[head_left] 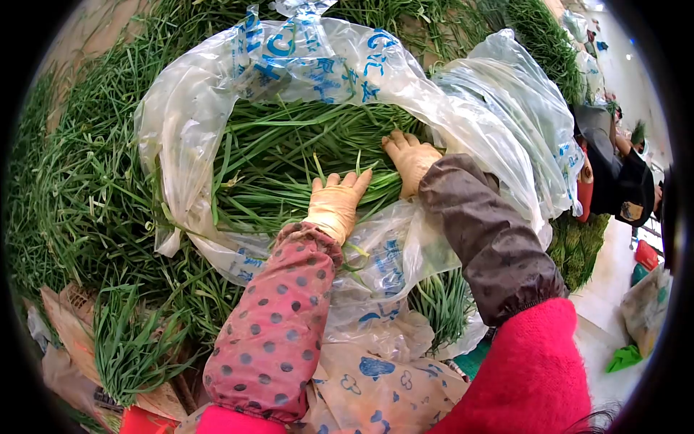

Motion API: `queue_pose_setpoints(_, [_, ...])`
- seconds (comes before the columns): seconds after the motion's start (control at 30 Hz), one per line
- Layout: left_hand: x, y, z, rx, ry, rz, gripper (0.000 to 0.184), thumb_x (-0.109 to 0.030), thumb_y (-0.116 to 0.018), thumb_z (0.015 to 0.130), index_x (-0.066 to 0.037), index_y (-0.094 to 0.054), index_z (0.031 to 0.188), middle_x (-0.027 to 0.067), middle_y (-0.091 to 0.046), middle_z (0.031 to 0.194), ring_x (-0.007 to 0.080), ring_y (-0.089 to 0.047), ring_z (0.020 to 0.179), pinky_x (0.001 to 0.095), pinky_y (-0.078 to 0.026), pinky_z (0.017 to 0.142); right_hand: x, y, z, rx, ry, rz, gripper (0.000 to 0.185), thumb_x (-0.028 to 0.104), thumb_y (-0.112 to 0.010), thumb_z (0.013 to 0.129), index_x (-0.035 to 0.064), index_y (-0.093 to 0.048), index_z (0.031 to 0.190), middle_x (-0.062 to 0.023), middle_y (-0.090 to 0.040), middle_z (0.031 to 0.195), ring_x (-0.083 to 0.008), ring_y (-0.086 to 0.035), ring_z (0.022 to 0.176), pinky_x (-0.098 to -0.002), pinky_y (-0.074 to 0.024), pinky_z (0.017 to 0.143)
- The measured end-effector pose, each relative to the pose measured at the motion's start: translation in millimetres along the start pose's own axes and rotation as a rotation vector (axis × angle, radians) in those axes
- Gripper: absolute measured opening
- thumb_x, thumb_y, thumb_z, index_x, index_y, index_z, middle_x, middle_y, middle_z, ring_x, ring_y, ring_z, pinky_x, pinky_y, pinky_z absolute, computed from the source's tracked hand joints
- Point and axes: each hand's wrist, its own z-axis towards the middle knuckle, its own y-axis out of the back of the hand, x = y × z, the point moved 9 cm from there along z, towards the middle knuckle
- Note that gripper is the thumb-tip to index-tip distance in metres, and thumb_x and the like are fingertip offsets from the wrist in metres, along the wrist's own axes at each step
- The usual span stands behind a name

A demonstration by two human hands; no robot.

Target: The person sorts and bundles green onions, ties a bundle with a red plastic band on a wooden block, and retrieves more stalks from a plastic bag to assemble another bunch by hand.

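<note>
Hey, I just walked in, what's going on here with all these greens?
A person in gloves has both hands on long green leaves inside a clear plastic bag with blue print. The left hand lies spread near the middle, and the right hand lies with its fingers apart, closer to the bag's right side. The bag's mouth is open, and loose greens are heaped around it.

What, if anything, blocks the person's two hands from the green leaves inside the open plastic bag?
Nothing visible does: the left hand and right hand, apparently gloved, both rest on the green leaves. The plastic bag rings them, leaving the middle uncovered.
</note>
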Motion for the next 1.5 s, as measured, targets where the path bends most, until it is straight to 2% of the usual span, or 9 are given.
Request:
queue_pose_setpoints(0.2, [1, -3, 1, -0.075, -0.009, -0.016, 0.089, -0.011, -0.074, 0.072, -0.027, -0.027, 0.146, 0.0063, -0.041, 0.142, 0.0311, -0.040, 0.127, 0.0552, -0.029, 0.108, -22, -19, -2, 0.066, -0.248, 0.257, 0.119, 0.024, -0.085, 0.053, 0.0101, -0.017, 0.150, -0.0229, -0.014, 0.154, -0.0368, -0.035, 0.135, -0.0399, -0.0379, 0.107])
queue_pose_setpoints(0.37, [9, -8, 9, -0.044, 0.075, -0.076, 0.087, -0.010, -0.072, 0.075, -0.028, -0.026, 0.147, 0.0063, -0.038, 0.146, 0.0314, -0.037, 0.132, 0.0557, -0.028, 0.108, -16, 4, 29, -0.073, 0.007, 0.101, 0.110, 0.023, -0.088, 0.046, 0.0058, -0.034, 0.140, -0.0152, -0.041, 0.141, -0.0337, -0.040, 0.130, -0.0413, -0.0393, 0.104])
queue_pose_setpoints(0.6, [14, -12, 11, -0.026, 0.082, -0.148, 0.094, -0.008, -0.074, 0.073, -0.028, -0.022, 0.148, 0.0065, -0.036, 0.148, 0.0318, -0.034, 0.134, 0.0555, -0.024, 0.111, -23, -12, 17, 0.101, -0.185, 0.240, 0.105, 0.021, -0.087, 0.051, 0.0035, -0.035, 0.140, -0.0196, -0.043, 0.137, -0.0344, -0.052, 0.120, -0.0380, -0.0449, 0.099])
queue_pose_setpoints(0.87, [18, -17, 14, -0.170, 0.092, -0.126, 0.105, -0.014, -0.079, 0.068, -0.022, -0.015, 0.150, 0.0127, -0.034, 0.148, 0.0339, -0.033, 0.136, 0.0561, -0.024, 0.111, -24, -20, 34, 0.089, -0.136, 0.230, 0.109, 0.024, -0.087, 0.053, 0.0075, -0.028, 0.144, -0.0167, -0.039, 0.143, -0.0319, -0.046, 0.126, -0.0353, -0.0436, 0.101])
queue_pose_setpoints(1.07, [29, -22, 25, -0.057, 0.208, -0.200, 0.103, -0.018, -0.083, 0.064, -0.011, -0.021, 0.147, 0.0136, -0.041, 0.141, 0.0310, -0.038, 0.132, 0.0546, -0.029, 0.108, -29, -27, 48, 0.101, -0.120, 0.071, 0.108, 0.028, -0.088, 0.055, 0.0062, -0.030, 0.143, -0.0204, -0.055, 0.128, -0.0309, -0.056, 0.116, -0.0360, -0.0464, 0.096])
queue_pose_setpoints(1.13, [28, -24, 22, -0.070, 0.216, -0.202, 0.096, -0.019, -0.083, 0.063, -0.009, -0.029, 0.142, 0.0126, -0.045, 0.136, 0.0297, -0.041, 0.128, 0.0559, -0.029, 0.107, -30, -29, 59, 0.102, -0.069, 0.018, 0.108, 0.032, -0.088, 0.055, 0.0065, -0.031, 0.143, -0.0209, -0.059, 0.123, -0.0300, -0.059, 0.113, -0.0364, -0.0479, 0.093])
queue_pose_setpoints(1.2, [25, -12, 18, -0.245, 0.206, -0.132, 0.053, -0.009, -0.063, 0.079, -0.007, -0.043, 0.128, 0.0133, -0.054, 0.120, 0.0293, -0.048, 0.121, 0.0568, -0.030, 0.104, -31, -35, 57, 0.245, -0.074, 0.151, 0.109, 0.035, -0.088, 0.054, 0.0082, -0.031, 0.144, -0.0210, -0.060, 0.121, -0.0308, -0.059, 0.112, -0.0377, -0.0481, 0.092])
queue_pose_setpoints(1.27, [24, -8, 19, -0.245, 0.226, -0.129, 0.051, -0.011, -0.066, 0.078, -0.008, -0.045, 0.124, 0.0130, -0.055, 0.120, 0.0292, -0.049, 0.120, 0.0593, -0.029, 0.103, -32, -32, 54, 0.252, -0.105, 0.146, 0.109, 0.037, -0.088, 0.053, 0.0102, -0.033, 0.144, -0.0203, -0.062, 0.118, -0.0310, -0.060, 0.111, -0.0380, -0.0490, 0.090])
queue_pose_setpoints(1.5, [33, 2, 2, -0.083, 0.167, -0.284, 0.090, -0.025, -0.081, 0.068, -0.014, -0.032, 0.142, 0.0091, -0.055, 0.131, 0.0269, -0.048, 0.124, 0.0526, -0.028, 0.106, -24, -21, 46, 0.314, -0.093, 0.006, 0.104, 0.038, -0.084, 0.055, 0.0123, -0.034, 0.143, -0.0177, -0.064, 0.115, -0.0296, -0.062, 0.107, -0.0363, -0.0498, 0.089])
